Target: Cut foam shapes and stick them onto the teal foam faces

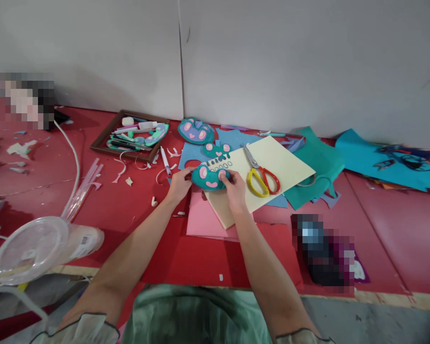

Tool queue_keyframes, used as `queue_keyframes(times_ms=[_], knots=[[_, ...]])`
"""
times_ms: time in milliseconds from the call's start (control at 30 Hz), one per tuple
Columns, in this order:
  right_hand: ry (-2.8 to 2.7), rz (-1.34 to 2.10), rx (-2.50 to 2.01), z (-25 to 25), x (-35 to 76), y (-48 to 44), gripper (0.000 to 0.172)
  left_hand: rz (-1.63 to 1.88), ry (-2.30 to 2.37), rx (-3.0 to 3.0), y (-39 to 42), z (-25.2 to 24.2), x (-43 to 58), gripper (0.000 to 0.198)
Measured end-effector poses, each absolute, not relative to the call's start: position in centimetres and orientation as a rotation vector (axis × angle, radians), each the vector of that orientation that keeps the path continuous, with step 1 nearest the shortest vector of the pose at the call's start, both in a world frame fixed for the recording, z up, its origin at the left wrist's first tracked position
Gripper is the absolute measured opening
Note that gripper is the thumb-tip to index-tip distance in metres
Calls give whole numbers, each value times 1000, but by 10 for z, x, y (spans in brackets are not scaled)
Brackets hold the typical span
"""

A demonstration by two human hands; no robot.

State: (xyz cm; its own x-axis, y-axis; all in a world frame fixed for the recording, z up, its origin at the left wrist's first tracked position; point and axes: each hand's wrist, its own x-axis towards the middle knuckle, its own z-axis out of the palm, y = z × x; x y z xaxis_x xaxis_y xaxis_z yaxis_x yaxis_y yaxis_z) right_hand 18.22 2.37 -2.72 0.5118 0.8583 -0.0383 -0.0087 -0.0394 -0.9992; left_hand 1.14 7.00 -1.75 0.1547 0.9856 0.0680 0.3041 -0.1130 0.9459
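Note:
A teal craft cutout [206,177] with pink ovals and a curved pink strip is held between both hands. My left hand [181,184] pinches its left end. My right hand [235,190] grips the right end, its thumb pressing on a pink oval. Under the cutout lies a cream sheet [294,167] with a row of dark ovals on it. Scissors [260,174] with one yellow and one red handle lie on that sheet, right of my right hand. Just beyond my hands are a smaller teal cutout [210,150] and a rounded teal and purple one [196,131].
A brown tray [103,136] of pens stands at the back left, near a white marker [165,160]. Teal sheets [322,155] lie to the right. Pink sheets [200,222] sit below the cream one. A clear plastic cup [88,241] lies at the front left among scraps.

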Motion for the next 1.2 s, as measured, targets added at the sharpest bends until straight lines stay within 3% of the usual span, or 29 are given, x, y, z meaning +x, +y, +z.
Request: queue_keyframes(times_ms=[1200], knots=[[-845, 828, -1445, -30, 182, 23, 38, 1050, 1328, 1646, 71, -26, 11, 44]])
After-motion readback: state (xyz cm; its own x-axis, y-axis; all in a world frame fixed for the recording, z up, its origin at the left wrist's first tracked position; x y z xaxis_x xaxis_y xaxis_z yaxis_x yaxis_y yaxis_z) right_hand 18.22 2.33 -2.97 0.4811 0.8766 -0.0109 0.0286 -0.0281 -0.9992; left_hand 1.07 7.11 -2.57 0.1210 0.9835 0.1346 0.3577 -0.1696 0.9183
